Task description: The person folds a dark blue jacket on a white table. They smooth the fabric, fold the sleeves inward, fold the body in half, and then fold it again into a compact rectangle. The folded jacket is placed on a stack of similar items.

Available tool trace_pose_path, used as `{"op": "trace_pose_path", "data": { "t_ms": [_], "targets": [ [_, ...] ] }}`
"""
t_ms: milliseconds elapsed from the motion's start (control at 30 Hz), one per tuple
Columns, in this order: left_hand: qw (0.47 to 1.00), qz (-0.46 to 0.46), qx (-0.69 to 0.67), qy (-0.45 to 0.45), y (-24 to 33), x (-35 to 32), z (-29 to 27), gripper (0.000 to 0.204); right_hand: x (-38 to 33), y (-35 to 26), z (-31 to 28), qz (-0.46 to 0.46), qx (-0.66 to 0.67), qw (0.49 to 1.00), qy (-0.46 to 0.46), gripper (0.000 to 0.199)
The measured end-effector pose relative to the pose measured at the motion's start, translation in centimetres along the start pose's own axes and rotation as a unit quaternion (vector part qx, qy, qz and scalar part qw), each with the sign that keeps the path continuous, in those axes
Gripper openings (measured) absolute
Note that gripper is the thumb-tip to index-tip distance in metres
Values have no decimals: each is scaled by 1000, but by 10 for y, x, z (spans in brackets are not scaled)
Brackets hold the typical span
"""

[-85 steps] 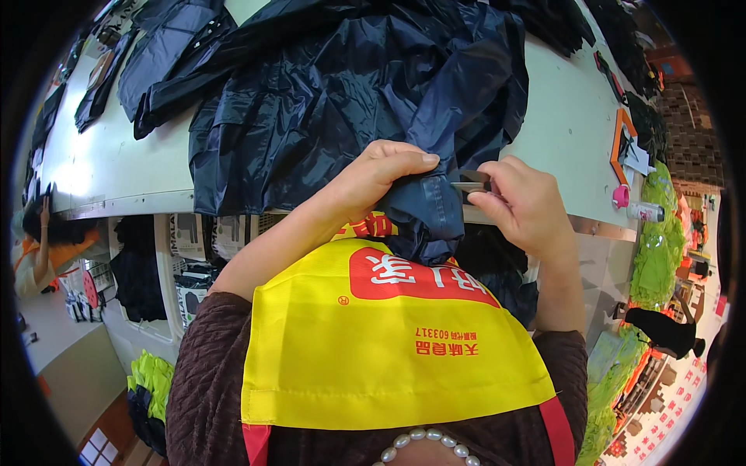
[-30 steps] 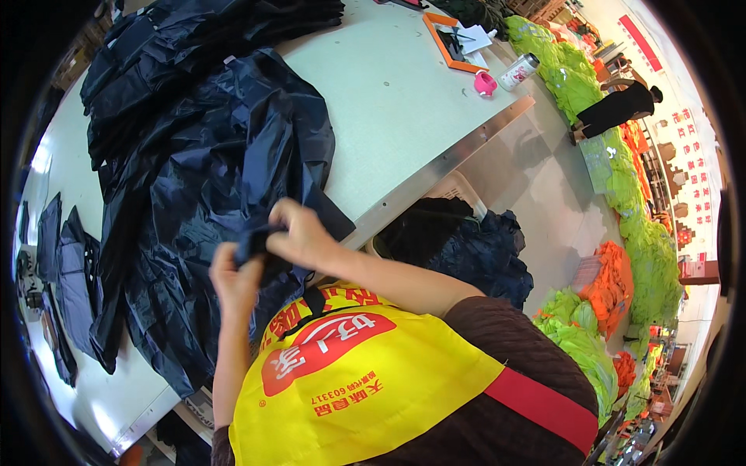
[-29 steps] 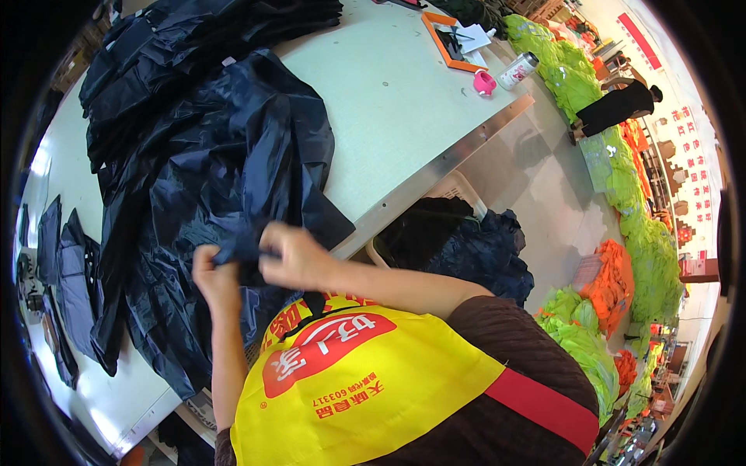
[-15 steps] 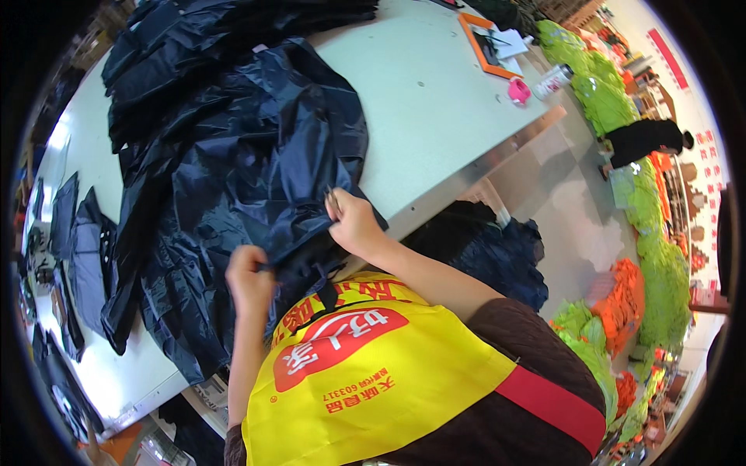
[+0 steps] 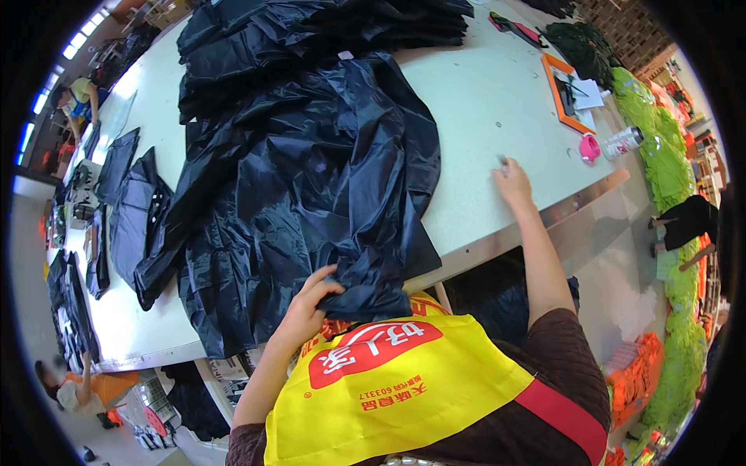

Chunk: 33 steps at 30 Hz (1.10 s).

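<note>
A glossy dark navy garment [image 5: 303, 179] lies crumpled over the near part of the white table, its near edge hanging toward my yellow apron. At that edge my left hand [image 5: 307, 307] has its fingers curled on a bunched fold of the cloth. My right hand [image 5: 513, 186] is away from the garment, over the tabletop to the right. Its fingers are closed on a small, dark, thin tool [image 5: 503, 161] whose tip pokes out; its exact kind is too small to make out.
Stacked dark garments [image 5: 326, 31] lie at the far side. More dark pieces [image 5: 136, 202] are on the left. An orange tray [image 5: 569, 97], a pink object [image 5: 589, 147] and a bottle [image 5: 624, 142] stand at the right. Green bundles [image 5: 664, 171] line the aisle, where a person [image 5: 691, 225] is.
My right hand has left the garment and swung right over the table with the small tool. My left hand has shifted along the garment's near edge. The view has turned.
</note>
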State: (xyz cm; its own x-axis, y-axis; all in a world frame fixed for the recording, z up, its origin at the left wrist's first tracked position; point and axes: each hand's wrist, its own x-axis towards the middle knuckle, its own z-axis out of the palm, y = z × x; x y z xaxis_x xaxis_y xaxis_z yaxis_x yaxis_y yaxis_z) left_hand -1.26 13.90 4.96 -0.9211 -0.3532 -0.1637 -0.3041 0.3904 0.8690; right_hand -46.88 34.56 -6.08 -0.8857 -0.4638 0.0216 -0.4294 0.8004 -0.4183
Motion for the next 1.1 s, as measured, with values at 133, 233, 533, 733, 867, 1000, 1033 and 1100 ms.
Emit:
{"op": "trace_pose_path", "data": {
  "t_ms": [133, 233, 533, 733, 867, 1000, 1033, 1100],
  "targets": [
    [990, -99, 89, -38, -36, -66, -35, 45, 33, 8, -2, -19, -199, 978, 61, 62],
    [922, -353, 137, -77, -64, -145, -54, 49, 58, -21, 18, -87, -51, 993, 53, 72],
    [728, -580, 335, -148, -136, -279, -110, 26, -28, -261, 123, -205, 403, 856, -250, 85],
    [994, -106, -3, 29, 72, -82, -75, 82, -172, -292, 164, -171, 441, 849, -235, 46],
    [979, -54, 3, 198, 65, -70, -46, 84, -264, -273, 140, -155, 467, 823, -285, 42],
    [927, -171, 298, 153, -30, -101, 0, 82, -289, -256, 75, -283, 339, 698, -563, 53],
    [940, -155, 277, 127, -48, -117, 4, 71, -284, -257, 49, -381, 222, 663, -605, 57],
    [952, -122, 260, 105, -62, -148, 11, 55, -268, -275, 21, -530, 6, 568, -630, 52]
  ]
}}
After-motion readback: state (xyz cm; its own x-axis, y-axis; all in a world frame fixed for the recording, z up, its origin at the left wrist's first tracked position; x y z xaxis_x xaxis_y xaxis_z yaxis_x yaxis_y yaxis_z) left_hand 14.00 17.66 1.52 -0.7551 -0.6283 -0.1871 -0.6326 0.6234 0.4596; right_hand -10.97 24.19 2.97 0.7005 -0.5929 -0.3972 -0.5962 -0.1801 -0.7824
